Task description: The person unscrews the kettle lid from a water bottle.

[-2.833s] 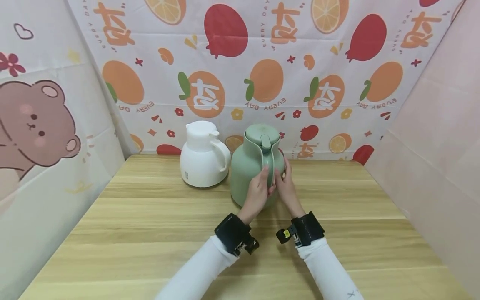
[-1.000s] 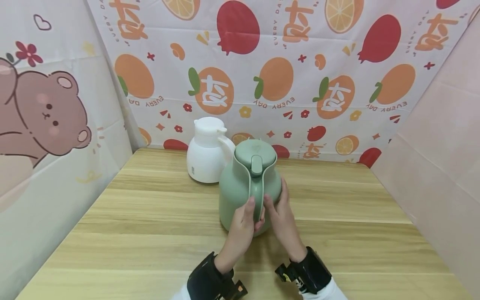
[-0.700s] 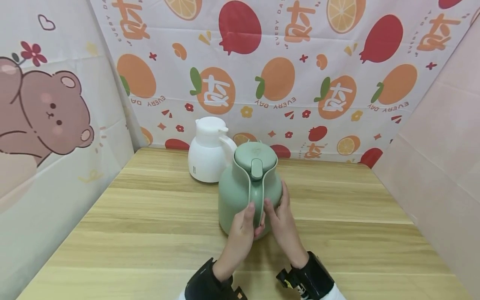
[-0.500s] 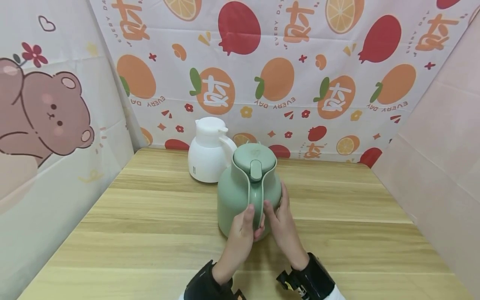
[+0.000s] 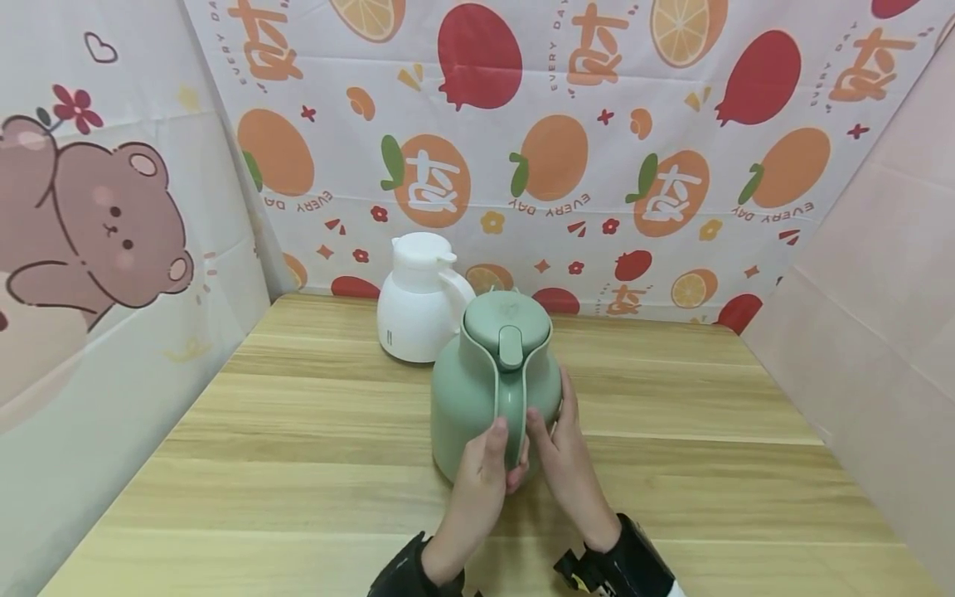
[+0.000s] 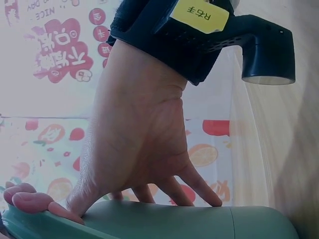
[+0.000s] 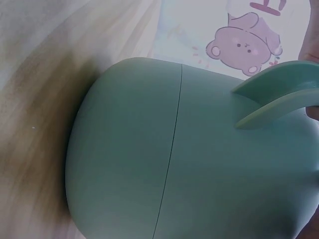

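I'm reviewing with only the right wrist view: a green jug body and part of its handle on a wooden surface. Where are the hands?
Observer: Both are at the green jug. The left hand holds the handle from its left side.
Operator: And the right one?
Observer: The right hand lies with straight fingers against the jug's body, thumb by the handle.
Operator: Anything else on the table?
Observer: A white jug stands behind the green one, near the patterned backdrop.
Operator: Lid on?
Observer: Yes, the green lid sits on top.
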`<state>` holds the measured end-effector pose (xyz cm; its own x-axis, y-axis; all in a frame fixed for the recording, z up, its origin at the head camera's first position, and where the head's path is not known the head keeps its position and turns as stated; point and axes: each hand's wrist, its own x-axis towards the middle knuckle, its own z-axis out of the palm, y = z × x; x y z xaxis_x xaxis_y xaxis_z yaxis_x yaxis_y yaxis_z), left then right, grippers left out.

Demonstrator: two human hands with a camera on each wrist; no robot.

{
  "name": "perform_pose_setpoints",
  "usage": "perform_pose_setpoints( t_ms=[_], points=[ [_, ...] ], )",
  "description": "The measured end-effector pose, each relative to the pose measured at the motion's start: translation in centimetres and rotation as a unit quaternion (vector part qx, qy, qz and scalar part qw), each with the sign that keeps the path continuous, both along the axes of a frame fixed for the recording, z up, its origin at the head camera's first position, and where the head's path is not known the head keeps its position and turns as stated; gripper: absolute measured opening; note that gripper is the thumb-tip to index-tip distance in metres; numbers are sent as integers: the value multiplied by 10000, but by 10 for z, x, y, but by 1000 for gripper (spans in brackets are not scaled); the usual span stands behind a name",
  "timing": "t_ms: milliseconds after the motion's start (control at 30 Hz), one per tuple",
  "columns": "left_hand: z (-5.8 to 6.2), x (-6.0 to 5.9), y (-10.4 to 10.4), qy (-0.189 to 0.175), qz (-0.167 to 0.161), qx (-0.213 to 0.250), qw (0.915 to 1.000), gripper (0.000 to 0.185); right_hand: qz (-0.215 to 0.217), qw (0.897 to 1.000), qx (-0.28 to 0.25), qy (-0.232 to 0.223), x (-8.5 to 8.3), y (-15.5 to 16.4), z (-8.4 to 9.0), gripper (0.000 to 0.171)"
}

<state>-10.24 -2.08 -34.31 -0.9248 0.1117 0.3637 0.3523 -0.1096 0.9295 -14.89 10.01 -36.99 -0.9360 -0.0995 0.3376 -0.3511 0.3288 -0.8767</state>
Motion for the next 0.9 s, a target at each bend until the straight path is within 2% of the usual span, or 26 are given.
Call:
perform_pose_setpoints(
  t_ms=[400, 533, 700, 800, 867, 900],
  points=[
    [2, 10, 0, 41, 44, -76, 10000, 50, -6, 9999, 146, -69, 9, 2, -3, 68],
    [2, 11, -1, -126, 1, -68, 9999, 50, -63, 9998, 85, -169, 11, 1, -2, 69],
    [5, 11, -8, -273, -162, -236, 9992, 48, -250, 9994, 240, -52, 10, 2, 1, 72],
    [9, 12, -13, -367, 102, -114, 9992, 29, -354, 9990, 270, 80, 9, 5, 5, 70],
    [12, 12, -18, -288, 491, 31, 9984, 20, -406, 9977, 105, 531, 9, 7, 7, 63],
    [13, 11, -22, -156, 742, 77, 9971, 21, -443, 9949, 1, 901, 10, 7, 8, 57]
  ],
)
